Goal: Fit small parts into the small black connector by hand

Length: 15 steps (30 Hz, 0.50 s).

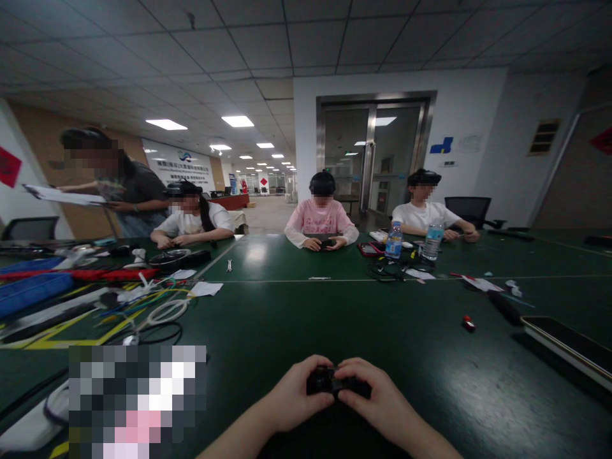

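A small dark object (329, 380), black and partly shiny, is held low over the green table (268, 319) at the bottom centre. My left hand (301, 389) grips its left side, thumb below and fingers above. From the right, my right hand (370, 389) closes round the other end in the same way. The fingertips of both hands nearly meet at its middle. Fingers cover much of the object, and its exact kind cannot be made out.
Left lie cables (167, 311), a blue tray (36, 293) and a white power strip (36, 421). A phone-like slab (568, 347) and a small red item (468, 323) lie right. Two bottles (394, 241) stand farther back. Three people sit across; another person (138, 185) stands left.
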Available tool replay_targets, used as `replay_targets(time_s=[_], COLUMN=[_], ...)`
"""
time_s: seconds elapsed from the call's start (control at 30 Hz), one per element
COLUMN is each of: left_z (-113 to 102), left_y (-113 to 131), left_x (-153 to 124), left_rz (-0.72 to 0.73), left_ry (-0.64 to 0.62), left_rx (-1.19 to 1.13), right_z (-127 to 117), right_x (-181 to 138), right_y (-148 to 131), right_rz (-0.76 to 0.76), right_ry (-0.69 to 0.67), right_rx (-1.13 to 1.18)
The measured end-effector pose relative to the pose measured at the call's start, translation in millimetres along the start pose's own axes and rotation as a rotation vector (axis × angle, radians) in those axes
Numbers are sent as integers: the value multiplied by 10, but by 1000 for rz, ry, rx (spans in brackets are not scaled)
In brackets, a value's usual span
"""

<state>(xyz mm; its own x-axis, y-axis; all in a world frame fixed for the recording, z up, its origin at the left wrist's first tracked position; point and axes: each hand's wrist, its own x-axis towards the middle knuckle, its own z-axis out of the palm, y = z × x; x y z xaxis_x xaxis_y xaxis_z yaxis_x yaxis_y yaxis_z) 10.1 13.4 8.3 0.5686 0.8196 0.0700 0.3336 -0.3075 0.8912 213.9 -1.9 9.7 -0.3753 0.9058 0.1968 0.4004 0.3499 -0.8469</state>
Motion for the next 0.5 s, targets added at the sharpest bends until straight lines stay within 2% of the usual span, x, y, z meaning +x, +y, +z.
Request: replay_targets(time_s=[0.5], left_z=[-2], left_y=[-22], left_x=[8], left_rz=[8], left_ry=[-2], left_rx=[9], right_z=[-1], right_x=[3], right_y=[-8], right_rz=[-21], right_ry=[14], right_rx=[3])
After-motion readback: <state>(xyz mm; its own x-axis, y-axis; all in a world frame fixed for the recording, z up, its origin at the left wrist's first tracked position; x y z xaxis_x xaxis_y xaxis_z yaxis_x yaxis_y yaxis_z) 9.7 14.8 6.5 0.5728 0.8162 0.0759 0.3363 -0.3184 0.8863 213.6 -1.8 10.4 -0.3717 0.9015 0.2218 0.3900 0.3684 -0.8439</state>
